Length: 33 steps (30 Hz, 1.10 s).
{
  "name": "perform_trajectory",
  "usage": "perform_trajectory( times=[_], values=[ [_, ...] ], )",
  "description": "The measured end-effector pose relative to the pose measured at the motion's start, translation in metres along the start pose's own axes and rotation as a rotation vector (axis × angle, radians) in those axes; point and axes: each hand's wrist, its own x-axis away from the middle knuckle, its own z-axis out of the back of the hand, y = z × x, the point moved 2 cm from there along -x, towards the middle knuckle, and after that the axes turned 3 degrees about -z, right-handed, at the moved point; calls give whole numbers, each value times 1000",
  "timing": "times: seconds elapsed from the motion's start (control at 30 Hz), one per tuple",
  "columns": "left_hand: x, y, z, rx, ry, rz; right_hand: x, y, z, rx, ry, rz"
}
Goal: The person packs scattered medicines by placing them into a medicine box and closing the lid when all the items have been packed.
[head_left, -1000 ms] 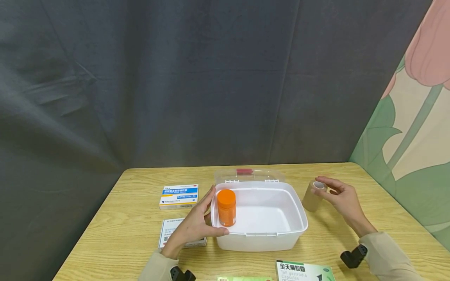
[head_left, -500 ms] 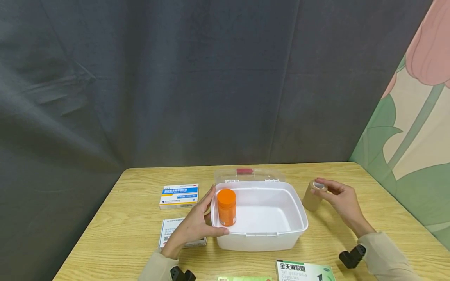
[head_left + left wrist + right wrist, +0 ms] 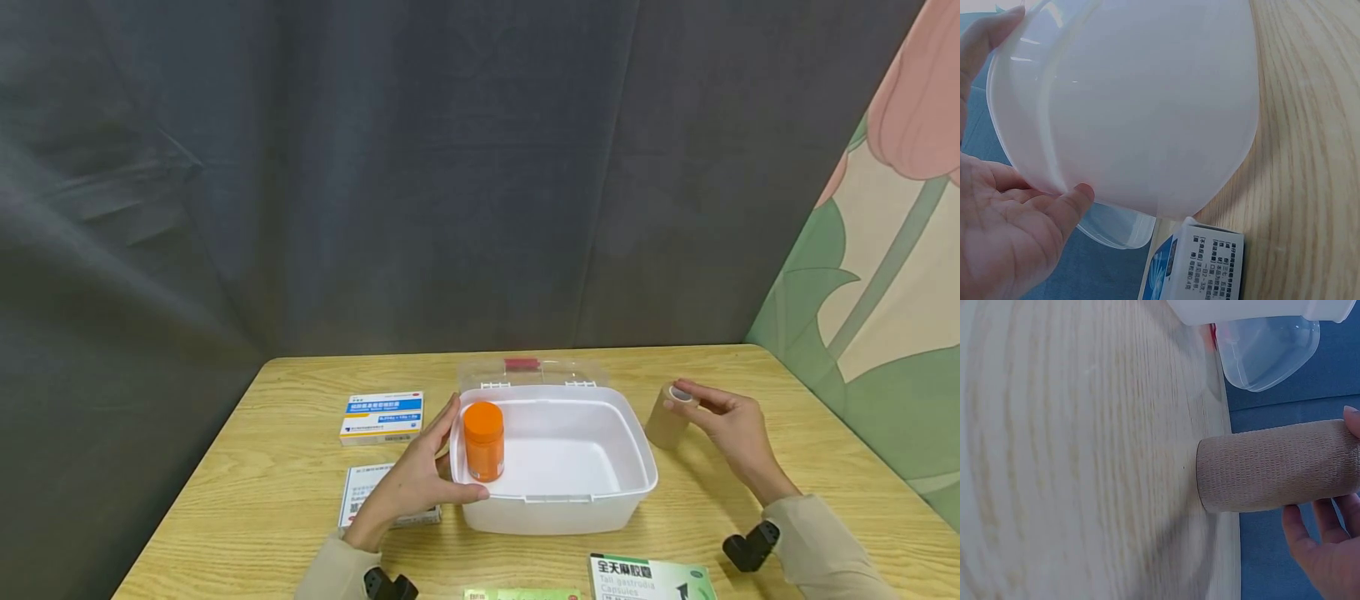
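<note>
In the head view, a white plastic box (image 3: 558, 512) stands in the middle of the table with its clear lid (image 3: 558, 372) folded back behind it. My left hand (image 3: 412, 481) holds the box's left end, thumb at the front rim; the left wrist view has fingertips (image 3: 1085, 190) pressing the outer wall. Inside, at the left, an orange bottle (image 3: 484, 450) stands upright. Right of the box, a tan elastic bandage roll (image 3: 665, 423) stands on end, slightly tilted. My right hand (image 3: 731, 429) pinches its top between thumb and fingers. The right wrist view shows its textured side (image 3: 1272, 467).
Left of the box lie a blue-and-white medicine box (image 3: 381, 418) and a white medicine box (image 3: 363, 492), the latter partly behind my left wrist. At the front edge are a green-and-white capsule box (image 3: 648, 579) and a light green box (image 3: 521, 594), both cut off by the frame.
</note>
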Motion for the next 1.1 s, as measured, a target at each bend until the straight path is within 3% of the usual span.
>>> perform_trajectory(
  times=[0.37,1.1],
  values=[
    [0,0,0,4,3,7,0,0,-1,1,15,28],
    [0,1,0,-4,1,0,-2,-5,0,151,61,-43]
  ],
)
